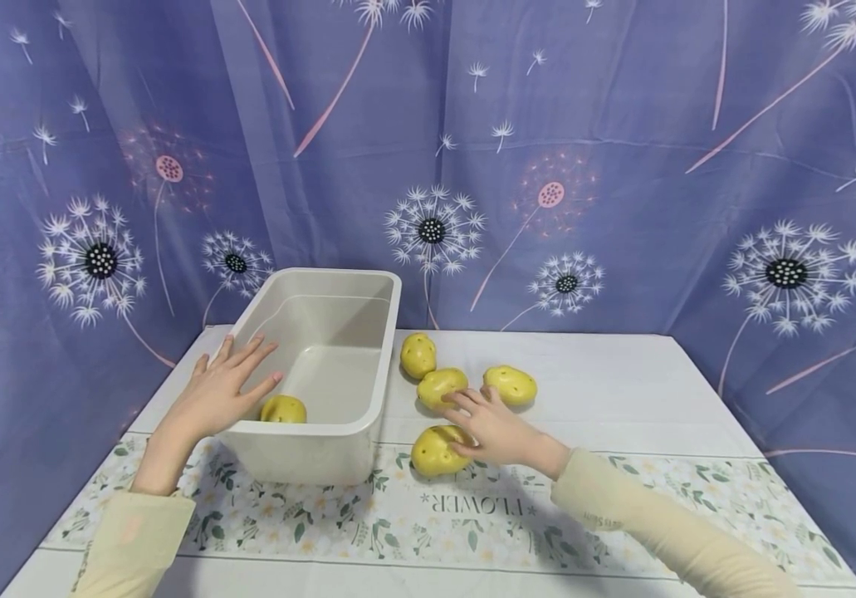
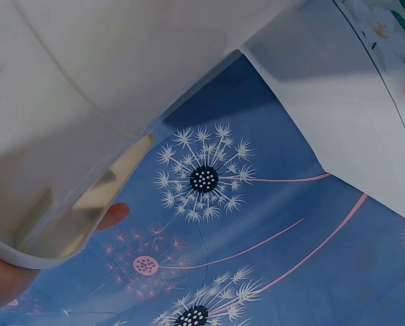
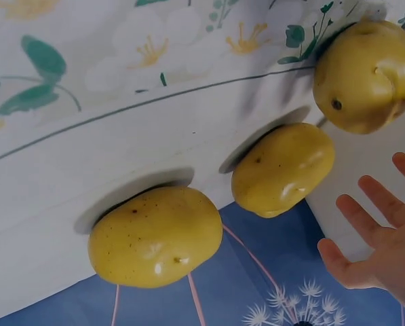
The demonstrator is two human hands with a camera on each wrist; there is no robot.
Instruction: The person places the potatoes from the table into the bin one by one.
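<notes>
A: Watching both hands. Left one's state?

B: Left hand [image 1: 222,394] is over the left rim of the grey bin [image 1: 356,428], fingers splayed. Can't tell if it bears any weight there.

A: Right?

B: Right hand [image 1: 498,428]: fingers apart, slightly bent, pinching nothing. It's over the front potato [image 1: 435,453]. Contact unclear from here.

A: Where are the others?

B: Middle potato [image 1: 441,387] just beyond that, back potato [image 1: 418,355] close behind it, right potato [image 1: 511,385] off to the side. All on the table [image 1: 622,399], right of the bin. One more, the binned potato [image 1: 283,409], lies inside at the near end.

A: Risks?

B: Rolling, I'd say. They look smooth and rounded; an off-centre push could send the front one away, or knock the middle one into the back one.

A: Bin?

B: Might tip or slide if the left leans hard on that rim. A loose grip over the right wall could also clip the edge and drop a potato.
</notes>
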